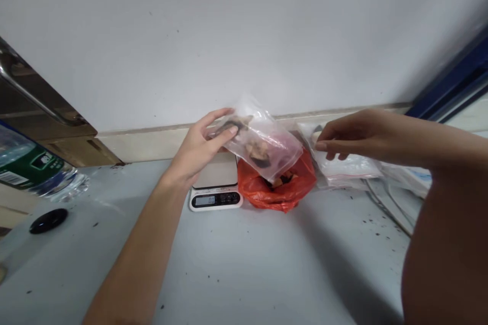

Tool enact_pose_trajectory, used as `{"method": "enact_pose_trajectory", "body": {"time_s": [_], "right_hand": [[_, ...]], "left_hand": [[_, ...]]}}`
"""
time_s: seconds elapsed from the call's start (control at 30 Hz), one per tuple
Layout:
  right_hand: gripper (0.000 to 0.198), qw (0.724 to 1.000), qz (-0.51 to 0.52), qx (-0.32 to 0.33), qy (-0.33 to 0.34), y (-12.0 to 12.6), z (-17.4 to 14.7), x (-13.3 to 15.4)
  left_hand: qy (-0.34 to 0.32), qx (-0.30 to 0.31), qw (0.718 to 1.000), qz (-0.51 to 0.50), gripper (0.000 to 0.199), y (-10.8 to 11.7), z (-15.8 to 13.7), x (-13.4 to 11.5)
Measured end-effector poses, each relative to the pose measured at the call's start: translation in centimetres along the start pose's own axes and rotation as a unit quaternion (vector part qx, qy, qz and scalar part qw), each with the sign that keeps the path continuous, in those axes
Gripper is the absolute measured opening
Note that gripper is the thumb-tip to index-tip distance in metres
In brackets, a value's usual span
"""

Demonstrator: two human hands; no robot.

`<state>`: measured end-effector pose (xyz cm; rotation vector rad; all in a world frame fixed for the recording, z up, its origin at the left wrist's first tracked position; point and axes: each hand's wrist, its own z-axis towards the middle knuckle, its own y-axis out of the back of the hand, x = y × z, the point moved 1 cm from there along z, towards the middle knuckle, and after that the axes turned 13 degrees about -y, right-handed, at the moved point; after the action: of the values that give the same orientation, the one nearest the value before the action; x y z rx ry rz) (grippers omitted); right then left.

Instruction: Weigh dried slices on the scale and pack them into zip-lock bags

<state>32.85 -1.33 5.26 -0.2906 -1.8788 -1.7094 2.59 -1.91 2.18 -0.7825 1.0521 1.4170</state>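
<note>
2 hands, well apart. Left hand (193, 153) clamped on clear bag (276, 134), thumb on its near face; brown pieces inside. Bag held up, above and right of kitchen scale (216, 200); display reads 0.0. Red bag (259, 188) just right of scale, mouth open, dark and tan pieces within. Right hand (346, 134) farther right of scale, fingers curled at whitish plastic bags (348, 168); cannot tell whether gripping. Bottle (32, 167), black oval object (49, 221) well left of scale.

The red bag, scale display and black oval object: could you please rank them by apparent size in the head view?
1. Red bag, partly hidden but clearly largest
2. Black oval object
3. Scale display
</note>
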Motion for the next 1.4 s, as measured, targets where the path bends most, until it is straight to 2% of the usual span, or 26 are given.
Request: {"method": "enact_pose_trajectory", "body": {"time_s": [0.1,0.17,0.27,0.37,0.47,0.6,0.7,0.8,0.87,0.93,1.07,1.2,1.3,1.4], "right_hand": [[0.033,0.998,-0.026,0.019,-0.051,0.0,0.6,-0.8],[0.037,0.998,-0.007,0.015,-0.059,-0.5,1.2,-0.9],[0.041,0.999,0.014,0.038,-0.036,-1.5,1.9,-0.2],[0.03,0.998,0.011,0.055,-0.01,-2.2,2.3,0.6],[0.018,0.999,-0.007,0.049,-0.014,-2.3,2.6,1.0],[0.018,1.0,-0.011,-0.002,-0.021,-2.1,2.7,0.9],[0.03,0.997,0.081,-0.015,0.011,-2.2,2.5,1.2],[0.039,0.987,0.161,-0.011,0.023,-2.8,2.5,1.6],[0.043,0.979,0.2,-0.014,0.028,-3.4,2.8,2.0],[0.045,0.97,0.242,-0.012,0.035,-4.2,3.1,2.5],[0.032,0.938,0.344,0.004,0.036,-6.0,3.7,4.5],[0.029,0.911,0.406,-0.06,0.046,-8.5,4.7,7.3],[0.027,0.916,0.381,-0.099,0.075,-10.7,6.2,9.7],[0.018,0.937,0.287,-0.146,0.138,-13.0,7.4,12.8]], "left_hand": [[-0.05,0.058,0.996,0.045,0.036,-1.4,0.2,0.0],[-0.085,0.082,0.991,0.065,0.031,-2.2,0.3,0.2],[-0.149,0.064,0.983,0.087,0.029,-3.1,0.2,0.2],[-0.187,0.034,0.977,0.091,0.029,-3.8,-0.2,-0.3],[-0.2,0.02,0.976,0.088,0.025,-4.3,-0.5,-0.8],[-0.216,-0.021,0.972,0.087,0.024,-3.6,-0.5,-1.0],[-0.224,-0.024,0.97,0.087,0.031,-2.4,0.0,-0.8],[-0.23,-0.014,0.969,0.09,0.018,-1.2,0.3,-0.6],[-0.23,-0.042,0.969,0.08,0.017,-0.3,0.4,-0.4],[-0.213,-0.074,0.972,0.062,0.02,0.7,0.4,-0.3],[-0.129,-0.093,0.985,0.07,0.028,3.8,0.0,-0.3],[-0.034,-0.084,0.988,0.125,0.03,8.2,-0.8,0.1],[0.059,-0.074,0.973,0.208,0.024,11.5,-1.3,1.1],[0.12,-0.114,0.948,0.271,0.015,13.9,-1.8,2.1]]}}
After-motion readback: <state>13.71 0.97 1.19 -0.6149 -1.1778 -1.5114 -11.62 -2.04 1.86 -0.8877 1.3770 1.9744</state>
